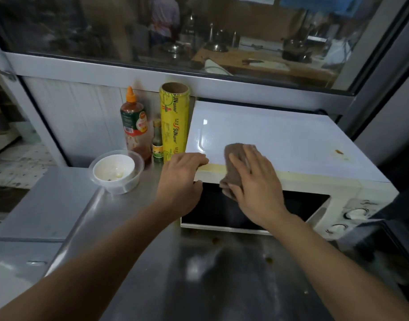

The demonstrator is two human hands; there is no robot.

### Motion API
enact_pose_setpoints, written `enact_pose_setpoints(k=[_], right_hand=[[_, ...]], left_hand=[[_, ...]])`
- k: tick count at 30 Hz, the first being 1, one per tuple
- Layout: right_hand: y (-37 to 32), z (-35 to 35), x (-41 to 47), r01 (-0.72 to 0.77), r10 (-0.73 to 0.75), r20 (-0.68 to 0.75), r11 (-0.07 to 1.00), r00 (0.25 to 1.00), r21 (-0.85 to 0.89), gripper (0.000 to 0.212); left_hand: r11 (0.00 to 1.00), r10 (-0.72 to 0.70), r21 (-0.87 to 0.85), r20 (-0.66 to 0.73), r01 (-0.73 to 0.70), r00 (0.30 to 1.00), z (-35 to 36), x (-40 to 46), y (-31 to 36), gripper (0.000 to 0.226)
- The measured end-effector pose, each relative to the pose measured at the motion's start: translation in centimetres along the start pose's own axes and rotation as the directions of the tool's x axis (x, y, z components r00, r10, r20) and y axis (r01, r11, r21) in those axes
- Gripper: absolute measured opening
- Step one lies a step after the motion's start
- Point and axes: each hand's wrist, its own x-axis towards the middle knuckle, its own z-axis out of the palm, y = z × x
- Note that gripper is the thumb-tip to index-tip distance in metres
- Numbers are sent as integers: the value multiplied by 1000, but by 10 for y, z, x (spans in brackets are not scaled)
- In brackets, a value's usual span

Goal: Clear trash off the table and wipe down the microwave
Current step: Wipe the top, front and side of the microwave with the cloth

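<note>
Here, the left hand (180, 179) gripped the microwave's (280, 140) corner to steady it while the flat, open right hand (252, 179) pressed a cloth (236, 156) along its top edge.

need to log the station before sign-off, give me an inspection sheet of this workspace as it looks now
surface: steel counter, brown spots near the microwave's front
job's things: white microwave, orange stain on top at right; brown cloth over its top front edge
clutter: plastic bowl with residue, sauce bottle, small green bottle, yellow wrap roll
hands: left hand grips the microwave's front left corner; right hand presses the cloth flat
cables: nothing seen
surroundings: window onto a kitchen behind
</note>
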Motion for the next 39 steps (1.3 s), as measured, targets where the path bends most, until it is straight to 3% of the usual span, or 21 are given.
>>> enact_pose_setpoints(k=[4, 8, 11, 20, 27, 31, 36, 39], right_hand=[[-16, 8, 10, 71, -70, -30, 997, 997, 37, 60], [19, 2, -1, 143, -143, -27, 990, 989, 8, 54], [58, -6, -18, 101, -100, -35, 995, 994, 16, 52], [175, -21, -69, -10, 10, -104, 1000, 994, -5, 54], [259, -36, -109, -126, 134, -142, 990, 981, 66, 63], [283, -35, -123, -183, 214, -149, 963, 965, 200, 62], [261, -12, -127, -309, 461, -220, 813, 860, 494, 65], [243, 2, -128, -305, 463, -398, 865, 792, 399, 60]], left_hand=[[997, -32, 65, -17, 33, 999, 2, 1, 4, 49], [982, -57, 177, -45, 64, 997, 5, 3, 16, 43], [974, 1, 225, -78, 17, 997, 16, 3, 38, 39], [972, 145, 185, 28, -147, 989, 91, 17, 132, 44], [965, 117, 243, -61, -99, 991, 116, 18, 155, 41], [957, 121, 277, -99, -90, 988, 123, 11, 159, 44], [957, 135, 278, -159, -87, 978, 132, 6, 161, 51], [949, 168, 296, -175, -111, 970, 136, 6, 157, 52]])
